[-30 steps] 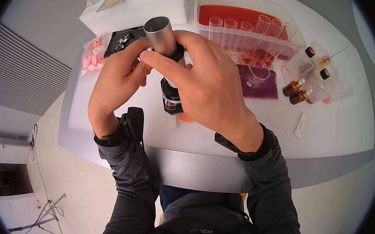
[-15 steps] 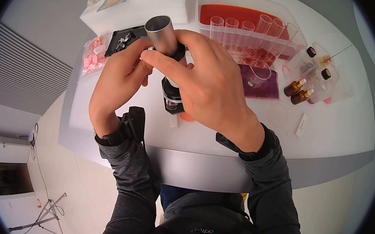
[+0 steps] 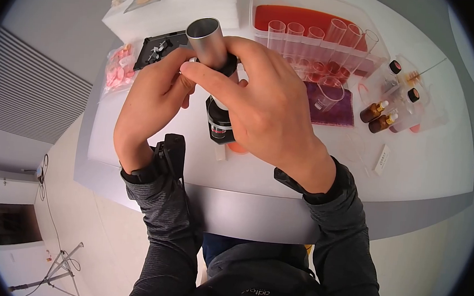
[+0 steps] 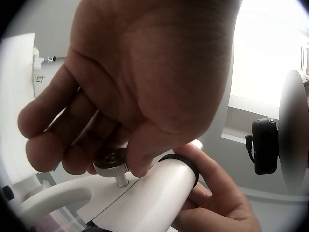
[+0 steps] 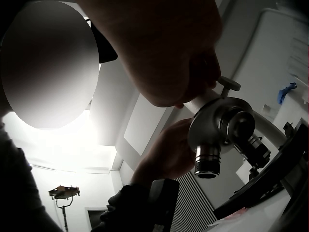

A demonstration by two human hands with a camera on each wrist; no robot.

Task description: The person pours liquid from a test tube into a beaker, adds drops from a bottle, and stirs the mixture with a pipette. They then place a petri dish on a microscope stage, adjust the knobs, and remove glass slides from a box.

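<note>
A white-and-black microscope [image 3: 218, 116] stands in front of me, its silver tube [image 3: 210, 50] open at the upper end and tilted. My right hand [image 3: 274, 103] grips the tube around the black ring [image 4: 181, 166]. With thumb and fingers, my left hand [image 3: 151, 105] pinches the knurled thumbscrew [image 4: 112, 164] on the tube's side; the other left fingers curl loosely beside it. From below, the right wrist view shows the round nosepiece [image 5: 203, 128] with a black-and-silver objective [image 5: 207, 163] pointing down. The hands cover the middle of the tube in the head view.
Behind the right hand are clear cylinders [image 3: 276, 38] and a bin of red liquid [image 3: 313, 23]. Brown dropper bottles [image 3: 374, 111] stand to the right, near a purple cloth [image 3: 340, 111]. Bagged pink pieces [image 3: 122, 69] and a black tray [image 3: 155, 51] lie left.
Both hands keep their hold on the tube and thumbscrew. The head view has shifted slightly, so the tube and hands appear a little farther right.
</note>
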